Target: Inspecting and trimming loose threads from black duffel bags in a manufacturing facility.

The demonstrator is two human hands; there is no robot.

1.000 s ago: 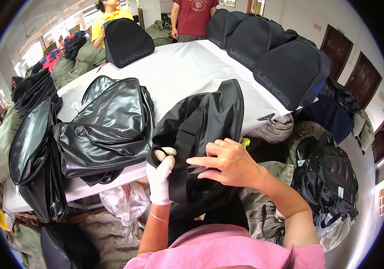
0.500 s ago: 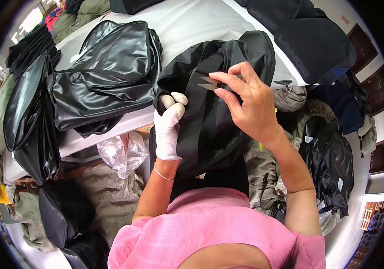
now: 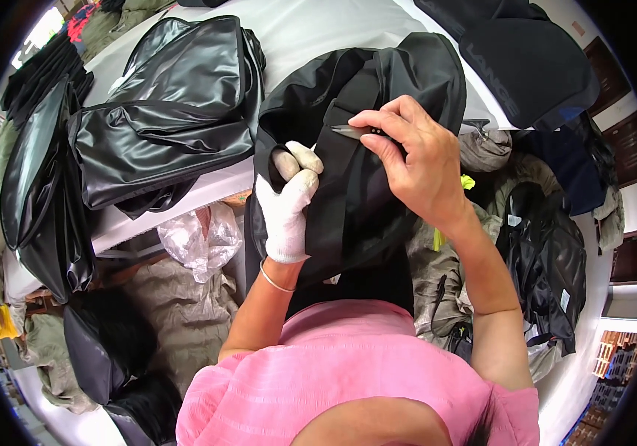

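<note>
A black fabric bag [image 3: 378,193] hangs over the table's front edge and my lap. My left hand [image 3: 288,197], in a white glove with dirty fingertips, grips the bag's edge beside its dark opening. Small metal thread snips [image 3: 346,131] are pinched between the thumb and fingers of my bare right hand [image 3: 426,160]. Their blades are together and point left, just above a flat strap or seam band on the bag. Whether the tips touch a thread is too small to tell.
Glossy black bags [image 3: 166,141] lie on the white table [image 3: 311,30] to the left. Flat black pieces [image 3: 526,67] rest at the far right. Below the table are a clear plastic bag [image 3: 199,238], brown sacking [image 3: 184,312] and another black bag [image 3: 541,260].
The snips' blades have gone from apart to together. My left hand has shifted slightly right along with the bag, and the view has moved a little.
</note>
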